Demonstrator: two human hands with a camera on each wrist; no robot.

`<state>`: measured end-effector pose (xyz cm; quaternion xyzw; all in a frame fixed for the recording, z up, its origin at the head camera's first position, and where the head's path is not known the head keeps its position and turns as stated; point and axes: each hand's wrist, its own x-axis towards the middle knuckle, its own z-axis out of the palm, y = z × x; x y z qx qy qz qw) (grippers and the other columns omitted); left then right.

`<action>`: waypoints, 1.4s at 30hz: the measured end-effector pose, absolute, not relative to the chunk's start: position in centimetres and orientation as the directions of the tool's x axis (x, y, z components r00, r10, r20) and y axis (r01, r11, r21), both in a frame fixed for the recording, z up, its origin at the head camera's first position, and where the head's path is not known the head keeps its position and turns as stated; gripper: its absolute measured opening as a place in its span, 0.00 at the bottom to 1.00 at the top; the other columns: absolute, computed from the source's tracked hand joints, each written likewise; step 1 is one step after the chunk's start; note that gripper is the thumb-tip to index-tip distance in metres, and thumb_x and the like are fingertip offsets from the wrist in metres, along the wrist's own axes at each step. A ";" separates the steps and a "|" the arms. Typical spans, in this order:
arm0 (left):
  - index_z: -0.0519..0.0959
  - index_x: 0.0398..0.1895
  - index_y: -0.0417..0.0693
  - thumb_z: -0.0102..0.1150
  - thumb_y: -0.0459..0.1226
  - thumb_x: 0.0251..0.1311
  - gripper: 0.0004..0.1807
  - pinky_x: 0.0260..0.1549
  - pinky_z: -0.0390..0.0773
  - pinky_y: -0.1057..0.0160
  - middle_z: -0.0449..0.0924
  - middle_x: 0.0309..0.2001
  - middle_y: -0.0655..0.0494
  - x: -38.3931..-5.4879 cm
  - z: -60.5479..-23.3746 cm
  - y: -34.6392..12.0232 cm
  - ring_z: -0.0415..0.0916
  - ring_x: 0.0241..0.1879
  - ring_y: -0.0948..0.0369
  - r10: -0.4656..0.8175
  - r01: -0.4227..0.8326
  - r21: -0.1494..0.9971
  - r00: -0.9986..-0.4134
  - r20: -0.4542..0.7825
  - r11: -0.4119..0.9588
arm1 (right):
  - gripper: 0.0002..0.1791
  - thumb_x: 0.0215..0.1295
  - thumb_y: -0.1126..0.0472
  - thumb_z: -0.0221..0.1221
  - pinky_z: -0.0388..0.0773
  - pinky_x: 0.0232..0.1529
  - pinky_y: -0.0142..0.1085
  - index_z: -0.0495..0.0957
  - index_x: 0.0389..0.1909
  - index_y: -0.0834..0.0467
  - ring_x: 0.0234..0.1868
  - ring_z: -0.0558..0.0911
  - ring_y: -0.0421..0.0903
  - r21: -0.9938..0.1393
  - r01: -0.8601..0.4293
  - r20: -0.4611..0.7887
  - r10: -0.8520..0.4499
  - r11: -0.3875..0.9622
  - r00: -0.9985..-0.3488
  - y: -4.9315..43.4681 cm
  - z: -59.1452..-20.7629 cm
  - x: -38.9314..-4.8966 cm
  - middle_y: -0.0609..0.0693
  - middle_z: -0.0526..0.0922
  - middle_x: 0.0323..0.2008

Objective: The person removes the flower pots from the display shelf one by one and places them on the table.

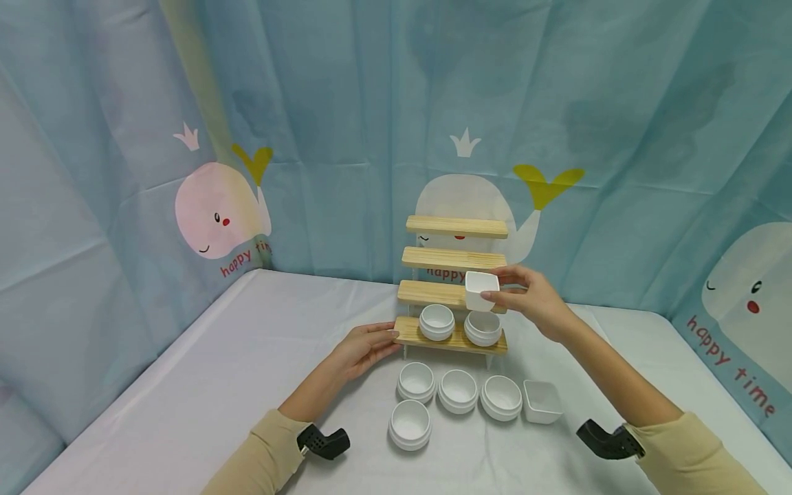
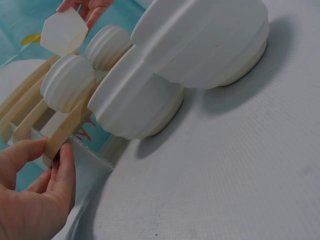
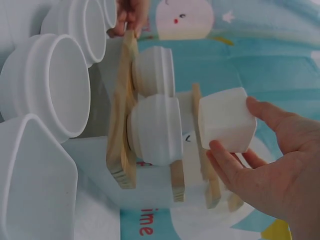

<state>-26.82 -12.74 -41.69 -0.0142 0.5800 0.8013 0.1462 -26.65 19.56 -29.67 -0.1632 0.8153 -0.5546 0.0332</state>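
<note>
My right hand (image 1: pixel 537 302) pinches a square white bowl (image 3: pixel 227 120) between thumb and fingers, at the right part of the third wooden shelf from the top. Whether the bowl touches that shelf, I cannot tell. My left hand (image 1: pixel 365 349) grips the left end of the lowest board of the tiered wooden stand (image 1: pixel 454 258), thumb on top and fingers beneath, as the left wrist view shows. On that lowest board sit two round white bowls, a left one (image 1: pixel 436 322) and a right one (image 1: pixel 482 328).
In front of the stand, several round white bowls (image 1: pixel 458 391) stand on the white-covered table (image 1: pixel 204 385). Beside them at the right is another square white bowl (image 1: pixel 542 401). Close behind the stand hangs a blue curtain (image 1: pixel 346 137) with whale prints.
</note>
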 end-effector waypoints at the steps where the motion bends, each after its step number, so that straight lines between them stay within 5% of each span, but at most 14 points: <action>1: 0.61 0.75 0.23 0.52 0.24 0.76 0.28 0.57 0.86 0.66 0.69 0.69 0.27 -26.8 -41.7 -12.7 0.84 0.52 0.58 0.219 -0.249 0.926 -0.957 -0.191 -0.284 | 0.36 0.71 0.62 0.67 0.89 0.54 0.37 0.65 0.74 0.70 0.46 0.84 0.37 -0.916 -0.232 0.130 -0.305 0.328 -0.944 19.6 -29.7 -26.6 0.66 0.73 0.63; 8: 0.61 0.76 0.23 0.52 0.24 0.76 0.28 0.56 0.86 0.67 0.69 0.69 0.27 -26.8 -41.8 -12.7 0.84 0.51 0.59 0.228 -0.247 0.926 -0.956 -0.184 -0.287 | 0.36 0.71 0.63 0.67 0.88 0.54 0.36 0.64 0.74 0.71 0.47 0.84 0.37 -0.919 -0.231 0.133 -0.301 0.319 -0.944 19.5 -29.8 -26.1 0.67 0.72 0.64; 17: 0.60 0.76 0.22 0.52 0.24 0.76 0.29 0.58 0.85 0.66 0.68 0.70 0.26 -26.8 -42.0 -12.7 0.83 0.52 0.58 0.234 -0.241 0.927 -0.956 -0.176 -0.287 | 0.37 0.71 0.60 0.68 0.82 0.54 0.28 0.66 0.75 0.66 0.60 0.79 0.51 -0.911 -0.227 0.123 -0.299 0.345 -0.946 19.2 -29.8 -25.1 0.64 0.71 0.69; 33: 0.63 0.75 0.24 0.53 0.24 0.76 0.28 0.57 0.86 0.66 0.69 0.70 0.27 -26.7 -41.7 -12.7 0.83 0.54 0.57 0.218 -0.253 0.925 -0.956 -0.195 -0.285 | 0.33 0.70 0.63 0.69 0.87 0.53 0.34 0.68 0.71 0.68 0.54 0.84 0.41 -0.920 -0.237 0.135 -0.317 0.311 -0.939 18.7 -29.8 -22.9 0.62 0.75 0.64; 42: 0.61 0.76 0.22 0.52 0.24 0.76 0.29 0.58 0.86 0.66 0.67 0.71 0.26 -26.8 -41.8 -12.8 0.83 0.54 0.56 0.236 -0.244 0.925 -0.956 -0.177 -0.291 | 0.34 0.69 0.62 0.70 0.86 0.52 0.31 0.68 0.70 0.68 0.57 0.82 0.47 -0.920 -0.236 0.129 -0.326 0.312 -0.936 18.4 -30.0 -21.6 0.62 0.74 0.65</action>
